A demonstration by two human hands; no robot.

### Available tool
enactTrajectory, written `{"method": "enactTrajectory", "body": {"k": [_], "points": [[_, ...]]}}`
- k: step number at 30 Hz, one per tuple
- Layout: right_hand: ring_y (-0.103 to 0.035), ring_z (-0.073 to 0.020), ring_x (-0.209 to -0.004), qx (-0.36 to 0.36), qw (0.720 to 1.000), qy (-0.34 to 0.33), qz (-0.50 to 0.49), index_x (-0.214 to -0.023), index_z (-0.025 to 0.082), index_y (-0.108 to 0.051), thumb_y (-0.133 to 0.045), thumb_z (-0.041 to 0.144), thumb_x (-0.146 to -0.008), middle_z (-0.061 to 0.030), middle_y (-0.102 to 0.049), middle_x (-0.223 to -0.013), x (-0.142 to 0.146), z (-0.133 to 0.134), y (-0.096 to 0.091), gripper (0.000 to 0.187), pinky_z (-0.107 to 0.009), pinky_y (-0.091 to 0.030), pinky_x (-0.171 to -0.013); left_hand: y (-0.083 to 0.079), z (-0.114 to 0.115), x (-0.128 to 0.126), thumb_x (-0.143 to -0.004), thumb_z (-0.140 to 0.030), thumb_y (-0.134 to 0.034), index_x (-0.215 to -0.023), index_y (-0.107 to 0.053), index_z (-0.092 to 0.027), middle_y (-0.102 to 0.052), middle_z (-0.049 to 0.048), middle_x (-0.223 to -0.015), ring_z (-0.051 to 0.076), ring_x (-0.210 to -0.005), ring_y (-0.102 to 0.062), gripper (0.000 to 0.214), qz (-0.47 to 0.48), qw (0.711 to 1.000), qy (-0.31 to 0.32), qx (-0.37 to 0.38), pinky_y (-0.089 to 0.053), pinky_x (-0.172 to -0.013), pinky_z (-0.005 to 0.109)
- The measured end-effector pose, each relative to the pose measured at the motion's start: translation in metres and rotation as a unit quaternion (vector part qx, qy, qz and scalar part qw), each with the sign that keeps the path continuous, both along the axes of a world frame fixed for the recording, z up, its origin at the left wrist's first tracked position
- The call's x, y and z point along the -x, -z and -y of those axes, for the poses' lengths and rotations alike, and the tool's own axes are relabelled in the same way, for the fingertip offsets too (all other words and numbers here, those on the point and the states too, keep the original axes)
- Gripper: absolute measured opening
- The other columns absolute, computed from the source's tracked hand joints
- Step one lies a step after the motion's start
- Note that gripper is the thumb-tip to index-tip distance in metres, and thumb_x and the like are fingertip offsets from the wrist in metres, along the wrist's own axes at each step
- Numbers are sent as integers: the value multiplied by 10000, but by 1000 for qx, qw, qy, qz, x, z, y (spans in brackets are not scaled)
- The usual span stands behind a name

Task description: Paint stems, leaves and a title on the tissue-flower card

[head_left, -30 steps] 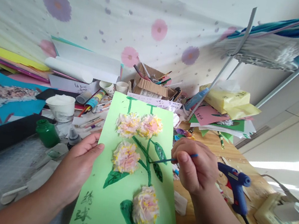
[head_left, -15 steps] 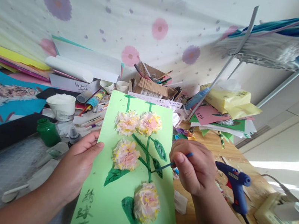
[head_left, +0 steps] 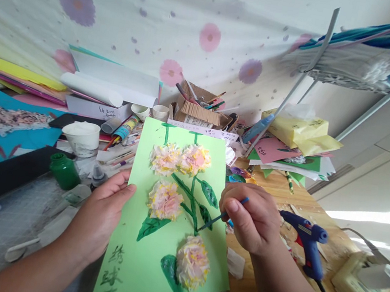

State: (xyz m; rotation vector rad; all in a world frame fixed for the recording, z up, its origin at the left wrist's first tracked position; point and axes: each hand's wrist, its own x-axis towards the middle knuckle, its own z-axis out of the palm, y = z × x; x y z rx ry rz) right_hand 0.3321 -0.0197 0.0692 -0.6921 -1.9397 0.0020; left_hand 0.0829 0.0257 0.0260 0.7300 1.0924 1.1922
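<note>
A light green sheet of paper (head_left: 144,276) is tilted up in front of me, its left edge pinched in my left hand (head_left: 105,213). Ruffled pink, white and yellow paper flowers stand out from it, among dark green painted stems and leaves, with brush-written characters down the lower left. Between thumb and fingers of my right hand (head_left: 250,219) is a thin blue paintbrush (head_left: 214,220). Its tip meets the painted stem just above the lowest flower (head_left: 193,263). An uncapped green paint bottle (head_left: 64,171) stands left of my left hand.
A blue glue gun (head_left: 308,240) lies on the wooden table right of my right hand, near a power strip (head_left: 358,285). Behind the sheet are a white paper cup (head_left: 81,138) and a cardboard box (head_left: 200,112) of brushes. A grey cutting mat (head_left: 33,209) spreads at left.
The brush tip has moved slightly down along the stem, with my right hand shifting a little left. My left hand keeps its hold on the sheet.
</note>
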Motion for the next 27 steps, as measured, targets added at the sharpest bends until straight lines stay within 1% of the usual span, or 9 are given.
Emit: {"method": "enactTrajectory", "body": {"k": [3,7,11,14,17,21,24,27], "points": [[-537,-107,-466,29,1000,5,-7,-769,229,-561,-496,307,-1161,41,-565,-576,0,1,-1,405,-250,-418,-495,1,1,1,-448,-433,-962,-1178,-726,-251,-886,58,-1127,400,-1071,-830,789,2,1000,-2,3,-682,-794,395],[-556,-98,-448,53,997,34,-34,-729,219,-586,-523,381,-1162,42,-583,-555,-1,0,0,467,-229,-427,-478,1,2,1,-449,-432,-959,-1178,-721,-242,-888,64,-1097,393,-1008,-843,790,0,1000,2,3,-675,-713,373],[-583,-104,-399,88,990,72,-82,-692,217,-627,-578,450,-1136,33,-629,-507,-1,-4,0,503,-211,-425,-425,-3,2,-1,-461,-437,-957,-1162,-712,-237,-889,62,-1066,375,-977,-848,769,-1,1000,7,2,-667,-687,351],[-584,-113,-379,117,982,98,-110,-666,219,-630,-621,532,-1102,25,-643,-477,-2,-6,-1,537,-212,-414,-403,-7,3,-1,-458,-423,-956,-1143,-715,-230,-889,66,-1041,373,-968,-848,751,-2,1000,11,3,-658,-656,336],[-572,-112,-374,128,979,112,-114,-645,221,-625,-630,595,-1082,21,-646,-465,-3,-8,-2,575,-215,-416,-409,-8,3,0,-450,-426,-953,-1131,-723,-221,-887,69,-1000,383,-956,-848,748,-4,1000,11,4,-649,-623,330],[-575,-106,-375,131,978,116,-117,-642,219,-625,-633,615,-1075,23,-647,-469,-4,-9,-2,587,-205,-424,-409,-7,4,0,-459,-426,-961,-1148,-728,-215,-884,62,-957,389,-954,-848,758,-1,1000,16,2,-646,-613,327],[-584,-107,-381,137,976,119,-120,-652,219,-626,-630,634,-1070,22,-650,-473,-4,-10,-1,589,-203,-432,-414,-7,4,1,-466,-421,-975,-1177,-728,-208,-886,72,-982,390,-952,-848,783,3,1000,27,1,-652,-621,333],[-585,-113,-383,141,974,127,-120,-651,220,-623,-624,677,-1056,16,-653,-471,-4,-12,0,611,-212,-430,-417,-7,4,2,-464,-422,-981,-1179,-716,-217,-886,84,-1071,379,-977,-845,789,8,1000,30,2,-657,-638,330]]}}
